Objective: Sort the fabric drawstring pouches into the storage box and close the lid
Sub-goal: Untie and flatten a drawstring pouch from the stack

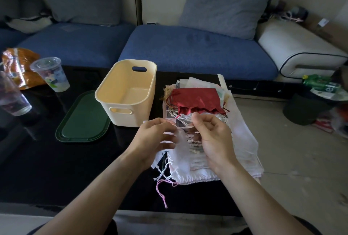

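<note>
Pinching a thin pale drawstring [183, 127] between both hands, you had it stretched taut, running roughly left to right just above the heap. Your left hand [157, 138] held one end with curled fingertips, and your right hand [211, 137] nipped the other between thumb and forefinger, its remaining fingers loosely bent. Neither hand had a whole pouch in it yet, only cord!

Beneath them lay the pile of white and pink fabric drawstring pouches [203, 159], its long side running away from you on the glossy black table [47, 169], with a dark red satin pouch [197, 101] lying on its far end. The cream plastic storage box with cut-out handles [128, 91] stood empty, away to the left of the pile and further from you, touching nothing. Its dark green oval lid [82, 120] lay flat beside it, further left again.

So the box sat on your left hand's side, and that hand looked the nearer for the carry across. By my reading the sorting had barely begun. A clear plastic lidded cup [50, 74] stood well off to the left.
</note>
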A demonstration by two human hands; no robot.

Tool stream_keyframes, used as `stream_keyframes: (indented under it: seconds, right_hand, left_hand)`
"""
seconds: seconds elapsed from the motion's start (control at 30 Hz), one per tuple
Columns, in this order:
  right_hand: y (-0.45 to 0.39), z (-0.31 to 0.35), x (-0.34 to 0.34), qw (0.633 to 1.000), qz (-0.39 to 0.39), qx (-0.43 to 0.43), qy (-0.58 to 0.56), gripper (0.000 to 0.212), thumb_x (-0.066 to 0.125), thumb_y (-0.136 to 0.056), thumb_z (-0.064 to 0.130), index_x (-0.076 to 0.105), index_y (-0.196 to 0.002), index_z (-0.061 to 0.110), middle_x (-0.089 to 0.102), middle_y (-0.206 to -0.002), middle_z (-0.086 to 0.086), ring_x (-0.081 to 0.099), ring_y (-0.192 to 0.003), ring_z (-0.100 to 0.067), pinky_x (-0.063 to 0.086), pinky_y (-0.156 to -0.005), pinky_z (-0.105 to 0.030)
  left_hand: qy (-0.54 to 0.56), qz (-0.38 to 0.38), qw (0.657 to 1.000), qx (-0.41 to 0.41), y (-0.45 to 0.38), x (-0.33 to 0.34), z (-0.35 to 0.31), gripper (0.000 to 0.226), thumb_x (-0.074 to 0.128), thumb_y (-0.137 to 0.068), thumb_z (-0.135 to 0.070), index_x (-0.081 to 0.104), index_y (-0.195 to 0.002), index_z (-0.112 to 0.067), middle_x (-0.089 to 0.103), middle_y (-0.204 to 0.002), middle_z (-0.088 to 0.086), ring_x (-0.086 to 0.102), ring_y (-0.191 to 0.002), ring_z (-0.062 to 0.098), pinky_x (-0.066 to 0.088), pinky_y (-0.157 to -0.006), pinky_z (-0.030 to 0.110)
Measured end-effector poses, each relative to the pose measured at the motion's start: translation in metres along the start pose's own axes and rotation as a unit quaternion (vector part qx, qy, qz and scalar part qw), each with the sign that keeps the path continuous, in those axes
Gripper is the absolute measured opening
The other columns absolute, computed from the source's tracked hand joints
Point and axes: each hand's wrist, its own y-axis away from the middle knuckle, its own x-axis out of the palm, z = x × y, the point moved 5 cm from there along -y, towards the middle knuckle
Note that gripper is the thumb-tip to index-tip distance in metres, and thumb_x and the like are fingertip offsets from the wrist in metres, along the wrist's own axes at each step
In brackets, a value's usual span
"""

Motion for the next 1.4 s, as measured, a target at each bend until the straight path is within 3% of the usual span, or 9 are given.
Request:
stream_keyframes:
  seconds: [0.2, 0.27, 0.33, 0.43, 0.6, 0.8, 0.97, 1.13, 1.4]
  right_hand:
    - [0.009, 0.009, 0.023, 0.973, 0.220, -0.044, 0.046, 0.022, 0.074, -0.081, 0.018, 0.063, -0.088, 0.001, 0.070, -0.065, -0.006, 0.057, -0.044, -0.012, 0.039, -0.041, -0.019]
    - [0.008, 0.007, 0.022, 0.980, 0.192, -0.037, 0.048, 0.023, 0.074, -0.084, 0.018, 0.062, -0.090, -0.001, 0.068, -0.061, -0.005, 0.056, -0.041, -0.012, 0.038, -0.038, -0.021]
    - [0.004, 0.004, 0.015, 0.991, 0.122, -0.021, 0.056, 0.029, 0.072, -0.087, 0.023, 0.063, -0.095, -0.003, 0.065, -0.056, -0.003, 0.054, -0.040, -0.011, 0.039, -0.039, -0.023]
    - [-0.003, 0.001, 0.005, 0.998, 0.043, 0.007, 0.046, 0.039, 0.073, -0.085, 0.031, 0.064, -0.102, -0.002, 0.064, -0.056, 0.001, 0.053, -0.043, -0.009, 0.042, -0.043, -0.021]
    - [0.001, -0.011, 0.009, 0.993, 0.010, 0.103, -0.057, 0.042, 0.083, -0.067, 0.034, 0.066, -0.091, 0.003, 0.068, -0.062, -0.006, 0.058, -0.048, -0.011, 0.048, -0.046, -0.019]
    - [-0.001, -0.009, 0.006, 0.997, 0.023, 0.071, -0.021, 0.026, 0.083, -0.063, 0.028, 0.078, -0.082, 0.011, 0.073, -0.068, -0.012, 0.065, -0.057, -0.015, 0.054, -0.055, -0.022]
    - [-0.003, -0.009, 0.010, 0.989, 0.116, 0.085, 0.020, 0.014, 0.075, -0.081, 0.013, 0.078, -0.095, 0.013, 0.076, -0.078, -0.007, 0.068, -0.067, -0.011, 0.059, -0.069, -0.022]
    - [-0.002, -0.009, 0.009, 0.982, 0.151, 0.096, 0.057, 0.018, 0.071, -0.087, 0.001, 0.079, -0.097, 0.013, 0.078, -0.092, -0.008, 0.069, -0.080, -0.016, 0.057, -0.072, -0.026]
    - [-0.002, -0.013, 0.010, 0.981, 0.165, 0.068, 0.078, 0.018, 0.072, -0.088, 0.002, 0.078, -0.097, 0.016, 0.077, -0.090, -0.008, 0.071, -0.081, -0.016, 0.057, -0.071, -0.028]
  left_hand:
    - [0.030, -0.001, 0.999, -0.025, -0.003, -0.002, 0.005, 0.009, 0.057, -0.089, -0.002, 0.064, -0.089, 0.004, 0.065, -0.078, 0.016, 0.063, -0.066, 0.026, 0.056, -0.065, 0.033]
    - [-0.036, 0.003, 0.999, 0.023, -0.001, -0.002, 0.002, 0.009, 0.060, -0.090, -0.001, 0.063, -0.095, 0.007, 0.066, -0.075, 0.016, 0.064, -0.068, 0.027, 0.057, -0.069, 0.033]
    - [-0.161, -0.007, 0.981, 0.112, 0.005, -0.001, -0.005, 0.006, 0.063, -0.092, 0.000, 0.062, -0.096, 0.003, 0.070, -0.071, 0.013, 0.067, -0.061, 0.021, 0.057, -0.060, 0.026]
    - [-0.361, 0.009, 0.897, 0.256, 0.015, 0.007, -0.013, 0.006, 0.060, -0.095, -0.006, 0.061, -0.093, -0.012, 0.068, -0.069, 0.001, 0.066, -0.056, 0.012, 0.055, -0.057, 0.029]
    - [-0.428, 0.027, 0.833, 0.350, 0.020, 0.014, -0.012, 0.008, 0.069, -0.090, -0.007, 0.067, -0.092, -0.015, 0.065, -0.072, -0.008, 0.065, -0.066, 0.007, 0.051, -0.064, 0.019]
    - [-0.394, -0.042, 0.841, 0.367, 0.019, 0.007, -0.020, 0.013, 0.077, -0.080, -0.006, 0.070, -0.082, -0.016, 0.066, -0.073, -0.012, 0.065, -0.065, 0.007, 0.052, -0.064, 0.019]
    - [-0.398, -0.055, 0.840, 0.364, 0.018, 0.004, -0.020, 0.016, 0.078, -0.081, -0.005, 0.066, -0.081, -0.017, 0.063, -0.075, -0.013, 0.063, -0.061, 0.009, 0.047, -0.059, 0.013]
    - [-0.400, -0.056, 0.837, 0.369, 0.019, 0.005, -0.021, 0.015, 0.076, -0.082, -0.003, 0.067, -0.084, -0.015, 0.061, -0.073, -0.013, 0.061, -0.064, 0.010, 0.046, -0.060, 0.013]
    - [-0.391, -0.065, 0.855, 0.334, 0.018, 0.001, -0.021, 0.014, 0.077, -0.080, -0.003, 0.070, -0.083, -0.015, 0.065, -0.068, -0.010, 0.063, -0.066, 0.010, 0.047, -0.061, 0.013]
